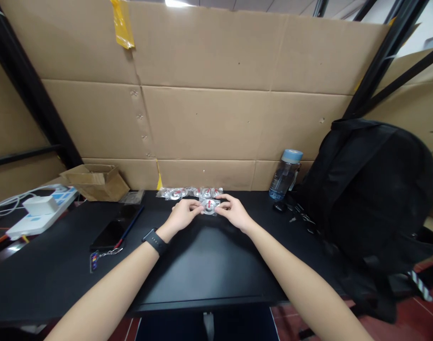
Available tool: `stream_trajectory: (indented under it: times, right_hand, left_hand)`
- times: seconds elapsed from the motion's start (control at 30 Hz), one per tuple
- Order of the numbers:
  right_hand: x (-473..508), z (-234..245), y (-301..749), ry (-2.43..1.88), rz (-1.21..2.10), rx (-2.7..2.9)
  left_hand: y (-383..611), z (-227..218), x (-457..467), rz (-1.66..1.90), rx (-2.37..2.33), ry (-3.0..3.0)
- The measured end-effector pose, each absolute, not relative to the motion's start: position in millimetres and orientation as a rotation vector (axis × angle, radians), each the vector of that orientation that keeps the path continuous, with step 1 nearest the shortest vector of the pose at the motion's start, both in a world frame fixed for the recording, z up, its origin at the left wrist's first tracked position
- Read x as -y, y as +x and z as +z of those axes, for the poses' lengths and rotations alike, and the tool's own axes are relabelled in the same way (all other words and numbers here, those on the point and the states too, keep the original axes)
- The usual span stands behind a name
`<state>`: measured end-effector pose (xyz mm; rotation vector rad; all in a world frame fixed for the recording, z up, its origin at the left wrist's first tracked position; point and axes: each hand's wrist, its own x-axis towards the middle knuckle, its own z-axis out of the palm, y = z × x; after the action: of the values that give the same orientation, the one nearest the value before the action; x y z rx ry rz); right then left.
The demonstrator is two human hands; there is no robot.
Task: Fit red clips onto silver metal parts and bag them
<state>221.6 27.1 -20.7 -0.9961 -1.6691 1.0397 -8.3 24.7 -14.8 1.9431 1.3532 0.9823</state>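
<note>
Both my hands pinch the edges of a small clear plastic packet (209, 206) with a round silvery item and a red mark inside. My left hand (185, 212), with a dark watch on its wrist, grips the packet's left side with thumb and forefinger. On the right side, my right hand (234, 211) holds it the same way. Just behind, a row of similar clear packets (176, 193) lies along the back of the black table (202, 265), near the cardboard wall. What exactly the round items are is too small to tell.
On the left are a phone (119, 226) with a charm (94, 261), an open cardboard box (97, 182) and a white power strip (42, 215). To the right stand a water bottle (285, 175), keys (301, 215) and a large black backpack (375, 189). Cardboard panels (209, 118) rise behind.
</note>
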Motion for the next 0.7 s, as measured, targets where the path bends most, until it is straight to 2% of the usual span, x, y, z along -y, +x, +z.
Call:
stream_trajectory:
  times: [0.47,0.7]
  right_hand:
    - [-28.7,-21.9,224.1,-0.933,1.080,1.545]
    - [-32.4,-24.6,226.8,-0.942,1.033,1.564]
  left_hand:
    - [-2.7,-15.1,-24.6,1.109,-1.121,1.601]
    - [-4.2,-16.5,-25.0,1.100,-1.177,1.718]
